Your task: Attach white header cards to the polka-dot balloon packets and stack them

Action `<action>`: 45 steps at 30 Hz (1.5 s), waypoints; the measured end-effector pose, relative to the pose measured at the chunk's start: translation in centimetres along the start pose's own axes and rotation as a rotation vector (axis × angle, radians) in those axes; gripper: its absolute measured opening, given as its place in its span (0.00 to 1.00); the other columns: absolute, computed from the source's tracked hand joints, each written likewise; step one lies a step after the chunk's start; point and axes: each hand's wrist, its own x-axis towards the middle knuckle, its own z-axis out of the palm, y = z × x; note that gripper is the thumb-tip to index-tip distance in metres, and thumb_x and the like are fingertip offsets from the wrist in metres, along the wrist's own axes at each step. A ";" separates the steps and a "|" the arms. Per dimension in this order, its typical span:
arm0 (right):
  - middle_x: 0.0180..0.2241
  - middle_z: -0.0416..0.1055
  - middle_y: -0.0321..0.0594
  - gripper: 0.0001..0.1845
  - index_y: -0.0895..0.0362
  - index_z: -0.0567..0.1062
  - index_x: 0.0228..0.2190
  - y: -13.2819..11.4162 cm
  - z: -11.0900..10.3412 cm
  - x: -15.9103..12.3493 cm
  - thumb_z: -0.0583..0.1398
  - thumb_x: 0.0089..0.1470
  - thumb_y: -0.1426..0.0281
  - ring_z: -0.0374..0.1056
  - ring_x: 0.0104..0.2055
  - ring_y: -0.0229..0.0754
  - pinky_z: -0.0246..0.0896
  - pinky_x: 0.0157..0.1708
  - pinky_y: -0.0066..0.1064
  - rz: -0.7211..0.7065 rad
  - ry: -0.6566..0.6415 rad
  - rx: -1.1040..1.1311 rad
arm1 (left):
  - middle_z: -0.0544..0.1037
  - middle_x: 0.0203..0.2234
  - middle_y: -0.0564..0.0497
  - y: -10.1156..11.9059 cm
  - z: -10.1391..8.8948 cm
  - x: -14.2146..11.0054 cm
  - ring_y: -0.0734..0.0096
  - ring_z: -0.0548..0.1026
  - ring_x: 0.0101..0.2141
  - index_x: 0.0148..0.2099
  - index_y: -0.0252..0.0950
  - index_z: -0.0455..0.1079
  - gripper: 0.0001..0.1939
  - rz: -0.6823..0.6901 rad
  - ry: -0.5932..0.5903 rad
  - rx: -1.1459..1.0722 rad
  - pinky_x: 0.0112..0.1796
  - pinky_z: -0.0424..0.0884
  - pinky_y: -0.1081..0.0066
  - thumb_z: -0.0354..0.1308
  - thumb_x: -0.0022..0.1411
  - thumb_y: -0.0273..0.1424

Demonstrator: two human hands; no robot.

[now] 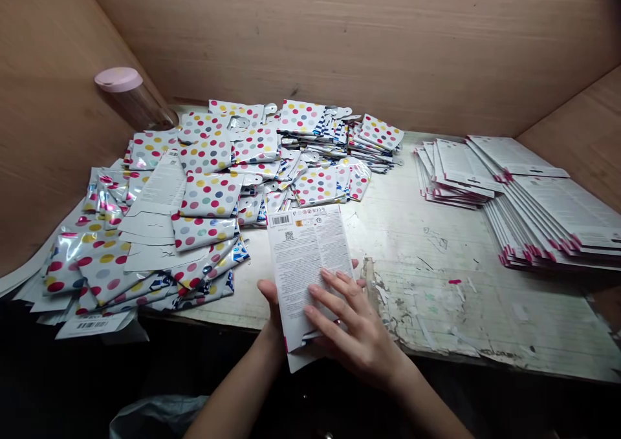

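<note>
1. The right hand lies over the lower part of a printed white card, with its fingers spread on the card's face. It is not clenched, and it seems to grip the card together with the other hand.
2. The left hand is curled around the card's left edge and grasps it there.
3. The card stands tilted at the bottom middle of the frame, between both hands. It shows small text, a barcode and a QR code. A white sheet sticks out under its lower edge.
4. Just left of the card lies a big loose pile of polka-dot foil packets, which spreads to the upper middle.
5. Well apart on the right are overlapping stacks of white cards with pink edges.
6. At the upper left, a clear jar with pink lid lies on its side, against a wooden wall.
7. All of these rest on a worn, peeling table.
</note>
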 end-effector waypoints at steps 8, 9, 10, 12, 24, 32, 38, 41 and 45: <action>0.49 0.73 0.56 0.20 0.68 0.70 0.53 -3.3 0.5 -2.0 0.55 0.61 0.73 0.67 0.54 0.54 0.69 0.50 0.45 0.181 -0.076 -0.037 | 0.72 0.54 0.38 1.3 0.6 -0.8 0.37 0.63 0.58 0.62 0.36 0.61 0.68 -0.040 -0.114 -0.137 0.55 0.60 0.45 0.38 0.28 0.77; 0.51 0.71 0.57 0.22 0.67 0.70 0.53 -3.3 0.8 -1.9 0.53 0.63 0.67 0.66 0.55 0.56 0.68 0.51 0.47 0.223 -0.107 -0.051 | 0.72 0.54 0.38 0.9 0.7 -0.9 0.37 0.64 0.57 0.62 0.36 0.61 0.67 -0.022 -0.101 -0.130 0.55 0.60 0.45 0.40 0.30 0.77; 0.52 0.70 0.58 0.25 0.66 0.70 0.54 -3.1 1.2 -1.7 0.51 0.64 0.61 0.65 0.56 0.58 0.68 0.50 0.49 0.257 -0.141 -0.058 | 0.72 0.54 0.38 0.4 0.9 -1.0 0.36 0.65 0.57 0.63 0.36 0.60 0.65 -0.012 -0.096 -0.127 0.55 0.60 0.44 0.42 0.31 0.76; 0.51 0.70 0.58 0.34 0.63 0.70 0.54 -2.8 1.8 -1.3 0.47 0.62 0.49 0.67 0.53 0.60 0.70 0.47 0.49 0.294 -0.212 -0.052 | 0.73 0.53 0.38 -0.4 1.1 -1.3 0.35 0.67 0.55 0.63 0.36 0.61 0.62 -0.020 -0.102 -0.146 0.54 0.61 0.44 0.46 0.35 0.74; 0.37 0.71 0.45 0.12 0.57 0.74 0.43 0.6 0.3 -3.5 0.52 0.62 0.74 0.69 0.40 0.44 0.70 0.38 0.36 0.595 -0.103 0.137 | 0.53 0.67 0.45 0.4 -2.5 -0.4 0.55 0.52 0.65 0.69 0.43 0.47 0.40 0.526 0.591 0.977 0.63 0.47 0.51 0.60 0.59 0.31; 0.32 0.65 0.41 0.08 0.56 0.75 0.37 3.1 4.5 -5.0 0.55 0.61 0.74 0.62 0.37 0.44 0.64 0.37 0.40 0.606 0.008 0.098 | 0.65 0.61 0.46 0.5 -4.9 -5.0 0.47 0.57 0.63 0.64 0.47 0.60 0.31 0.443 -0.049 1.773 0.61 0.48 0.45 0.62 0.59 0.34; 0.32 0.66 0.41 0.07 0.55 0.75 0.36 1.7 4.6 -5.9 0.56 0.60 0.75 0.62 0.37 0.43 0.62 0.38 0.39 0.593 0.045 0.052 | 0.58 0.65 0.41 0.8 -5.7 -5.7 0.46 0.56 0.64 0.68 0.40 0.51 0.41 0.464 -0.140 2.006 0.61 0.53 0.47 0.60 0.58 0.46; 0.31 0.68 0.40 0.06 0.55 0.74 0.36 1.6 4.9 -6.1 0.57 0.59 0.75 0.61 0.36 0.43 0.61 0.38 0.40 0.593 0.039 0.039 | 0.58 0.65 0.39 0.6 -5.7 -5.6 0.48 0.53 0.65 0.68 0.34 0.51 0.39 0.456 -0.156 2.184 0.61 0.54 0.47 0.55 0.62 0.48; 0.30 0.66 0.39 0.05 0.55 0.73 0.33 1.7 4.9 -5.9 0.58 0.59 0.75 0.61 0.36 0.43 0.60 0.37 0.38 0.626 0.015 0.074 | 0.57 0.65 0.38 0.6 -5.6 -5.7 0.48 0.52 0.65 0.68 0.31 0.51 0.40 0.469 -0.177 2.283 0.61 0.55 0.48 0.52 0.62 0.50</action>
